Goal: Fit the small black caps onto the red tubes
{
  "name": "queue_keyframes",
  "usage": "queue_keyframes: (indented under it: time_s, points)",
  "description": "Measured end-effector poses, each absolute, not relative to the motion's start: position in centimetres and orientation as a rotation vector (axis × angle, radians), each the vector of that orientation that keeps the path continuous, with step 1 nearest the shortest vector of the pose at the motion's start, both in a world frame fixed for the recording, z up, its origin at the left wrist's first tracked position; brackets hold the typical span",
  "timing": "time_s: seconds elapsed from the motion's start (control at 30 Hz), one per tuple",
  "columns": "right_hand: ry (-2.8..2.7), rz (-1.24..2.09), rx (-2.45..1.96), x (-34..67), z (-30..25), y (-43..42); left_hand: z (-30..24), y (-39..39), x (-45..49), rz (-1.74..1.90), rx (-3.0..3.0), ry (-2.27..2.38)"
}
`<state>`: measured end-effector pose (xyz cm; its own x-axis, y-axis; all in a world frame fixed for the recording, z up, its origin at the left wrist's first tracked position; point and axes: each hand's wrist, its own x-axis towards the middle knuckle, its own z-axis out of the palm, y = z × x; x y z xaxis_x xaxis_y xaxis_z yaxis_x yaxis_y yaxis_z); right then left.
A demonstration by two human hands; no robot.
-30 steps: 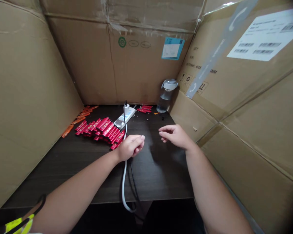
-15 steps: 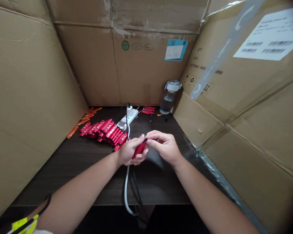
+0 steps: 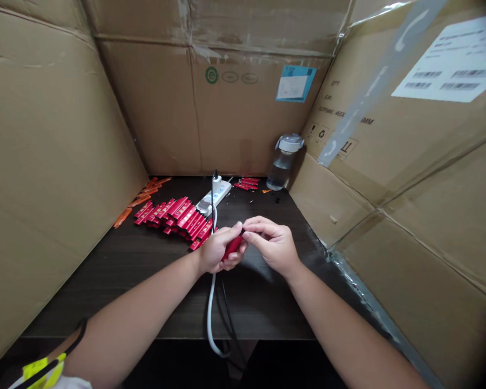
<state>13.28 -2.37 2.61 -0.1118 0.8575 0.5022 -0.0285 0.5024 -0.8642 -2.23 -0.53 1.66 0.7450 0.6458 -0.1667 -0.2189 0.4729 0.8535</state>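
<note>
My left hand [image 3: 221, 248] grips a red stick packet [image 3: 232, 247] in front of the pile of red packets [image 3: 174, 219], and its knuckles are close to that pile. My right hand [image 3: 272, 243] meets it from the right, with its fingertips pinching the packet's upper end. The hands hide most of the packet. A white cable [image 3: 210, 308] and a black cable [image 3: 227, 308] run past just under my left hand, toward the desk's near edge.
A white power strip [image 3: 213, 197] lies behind the pile. Orange sticks [image 3: 143, 195] lie along the left wall, and a few red packets [image 3: 247, 183] sit at the back. A clear water bottle [image 3: 281, 170] stands in the back right corner. Cardboard walls [image 3: 52, 162] surround the dark desk [image 3: 105, 302].
One second ago my hands were apart and held nothing. They have come together on a red packet, and the view has shifted slightly.
</note>
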Motion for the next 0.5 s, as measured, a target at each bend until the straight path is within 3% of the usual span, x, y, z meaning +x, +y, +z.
queue_keyframes:
  time_s: [0.3, 0.5]
  points:
    - [-1.659, 0.605, -0.745, 12.9, 2.54, -2.58, 1.62, -0.61, -1.95, 0.665, 0.92, 0.619]
    - [-1.622, 0.631, -0.739, 12.71, 2.31, -2.54, 1.6, -0.47, -2.12, 0.675, 0.906, 0.607]
